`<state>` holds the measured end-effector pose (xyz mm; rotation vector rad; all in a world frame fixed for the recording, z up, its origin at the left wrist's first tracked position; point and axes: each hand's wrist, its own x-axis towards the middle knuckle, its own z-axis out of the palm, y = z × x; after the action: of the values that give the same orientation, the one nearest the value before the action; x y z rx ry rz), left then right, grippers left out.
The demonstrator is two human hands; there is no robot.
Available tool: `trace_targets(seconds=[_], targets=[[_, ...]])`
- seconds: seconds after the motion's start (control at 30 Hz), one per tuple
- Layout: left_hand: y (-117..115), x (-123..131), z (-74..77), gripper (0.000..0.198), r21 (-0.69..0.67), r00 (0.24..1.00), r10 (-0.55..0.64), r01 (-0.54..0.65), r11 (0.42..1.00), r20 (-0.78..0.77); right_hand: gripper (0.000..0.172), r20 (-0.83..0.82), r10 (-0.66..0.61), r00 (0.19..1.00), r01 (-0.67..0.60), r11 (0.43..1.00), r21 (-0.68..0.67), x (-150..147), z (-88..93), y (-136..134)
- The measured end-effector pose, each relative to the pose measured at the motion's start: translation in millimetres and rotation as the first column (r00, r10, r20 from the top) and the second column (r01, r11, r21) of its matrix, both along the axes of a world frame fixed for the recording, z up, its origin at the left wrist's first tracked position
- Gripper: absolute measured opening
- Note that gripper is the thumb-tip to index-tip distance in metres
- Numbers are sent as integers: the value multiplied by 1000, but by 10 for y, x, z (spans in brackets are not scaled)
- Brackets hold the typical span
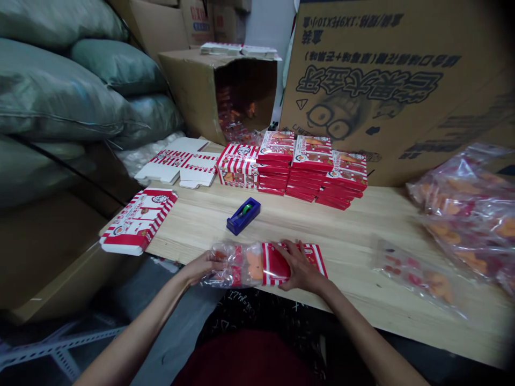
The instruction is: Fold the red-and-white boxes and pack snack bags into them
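Observation:
My left hand [203, 267] grips the end of a clear plastic bag [237, 265] holding orange and red snacks. The bag lies on the front edge of a light wooden table [354, 228]. Its far end meets a red-and-white striped paper box [274, 266], and the join between them is hard to make out. My right hand [300, 265] rests on that box with its fingers spread, covering much of the top.
Stacks of red boxes [311, 169] and flat box blanks [179, 163] stand behind a blue tape dispenser [243, 216]. A striped box [139, 221] overhangs the left edge. Snack bags [462, 214] lie right. Cartons [382, 91] and grey sacks [60, 91] stand behind.

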<state>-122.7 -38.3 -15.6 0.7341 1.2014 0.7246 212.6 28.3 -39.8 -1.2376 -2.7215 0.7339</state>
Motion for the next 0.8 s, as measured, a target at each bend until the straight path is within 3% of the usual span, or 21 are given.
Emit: trace_targets(seconds=[0.27,0.47,0.67,0.8], targets=[[107,148,-89,39,8,1000,-16,16,1000,24,126,-53,-140,989,143,988,51,22,-101,-87],[184,153,-132,35,13,998,-64,64,998,-6,122,-28,-128,991,129,991,37,22,-129,-97],[249,0,-130,31,30,993,-114,114,993,11,125,-24,-138,990,139,990,29,26,-51,-167],[242,-192,-84,38,76,991,-131,128,989,31,127,-8,-168,986,168,986,19,22,-37,-231]])
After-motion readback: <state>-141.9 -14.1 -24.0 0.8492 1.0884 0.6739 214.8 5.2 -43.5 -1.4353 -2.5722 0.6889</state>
